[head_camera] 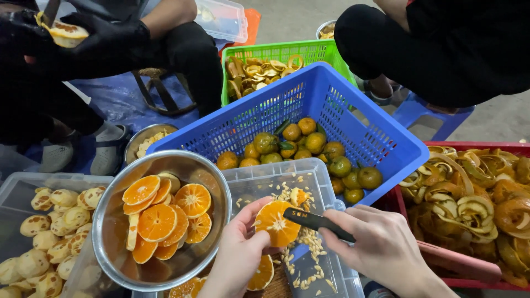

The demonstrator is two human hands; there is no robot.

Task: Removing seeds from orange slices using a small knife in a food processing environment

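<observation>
Bare grey concrete floor (491, 118) beyond the blue basket (309, 105); a blue tarp (118, 96) spread left of that basket; a blue plastic stool (419, 110) just right of it; even, shadowless light; no walls in view.

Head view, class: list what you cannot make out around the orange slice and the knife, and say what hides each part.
- Knife handle: head view, wrapped inside the right hand.
- Orange slice underside: head view, covered by the left hand.
- Second slice: head view, partly behind the left hand's fingers.
- Red crate: cut off by the right edge.
- Peeled fruit tub: cut off by the left edge.
</observation>
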